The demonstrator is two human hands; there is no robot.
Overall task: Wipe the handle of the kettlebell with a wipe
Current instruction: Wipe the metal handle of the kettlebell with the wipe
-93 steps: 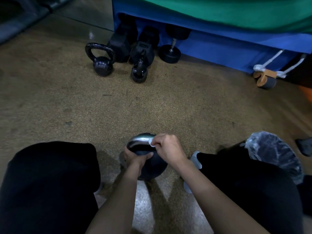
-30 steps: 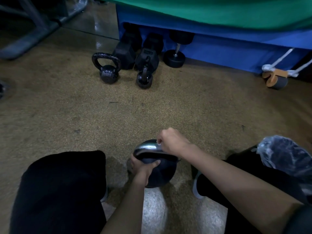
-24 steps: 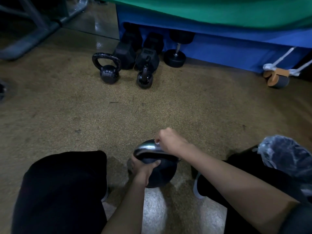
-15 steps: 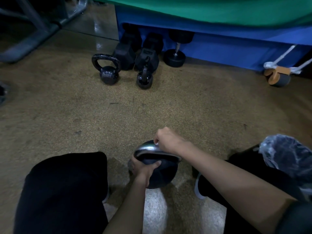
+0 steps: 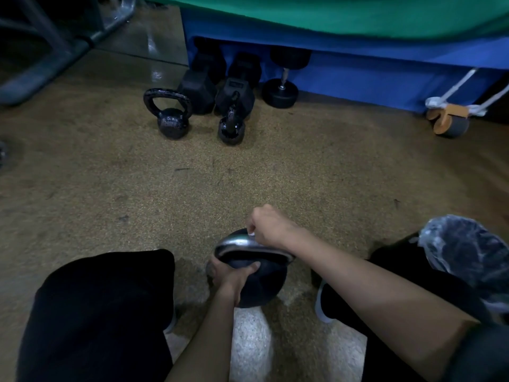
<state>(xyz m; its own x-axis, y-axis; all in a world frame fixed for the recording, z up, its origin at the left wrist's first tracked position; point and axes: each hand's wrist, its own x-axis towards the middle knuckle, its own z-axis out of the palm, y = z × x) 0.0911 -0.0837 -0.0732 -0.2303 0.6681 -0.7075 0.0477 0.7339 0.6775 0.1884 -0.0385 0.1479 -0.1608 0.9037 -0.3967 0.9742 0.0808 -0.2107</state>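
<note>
The speckled brown floor (image 5: 303,175) fills most of what I see. Along its far edge runs a blue pad (image 5: 358,75) with a green cover (image 5: 330,12) draped over its top. A dark metal frame (image 5: 41,64) stands in the far left corner.

I am crouched low. My left leg (image 5: 104,312) and right leg (image 5: 399,277), both in black, spread to either side. A crinkled plastic bag (image 5: 468,249) sits just beside my right leg.

The kettlebell (image 5: 261,282) stands on the floor between my legs, close in front of me. Its round black body is below and its shiny handle (image 5: 237,241) is on top.

Against the foot of the blue pad stand two black hex dumbbells (image 5: 197,91) side by side. A round-ended dumbbell (image 5: 280,92) stands just to their right. In front of them are a small kettlebell (image 5: 172,121) with a wide loop and a second small kettlebell (image 5: 232,129), narrower, near it. Far off to the right lies a tan and grey wheel (image 5: 449,122) with white cords tied to it.

My hands are apart, one low and one high on the kettlebell. My left hand (image 5: 234,274) grips the left shoulder of the body, thumb across the top just under the handle. My right hand (image 5: 271,228) is curled over the handle's top. It pinches the white wipe (image 5: 251,235) against the metal. Only a small corner of the wipe shows below my fingers.
</note>
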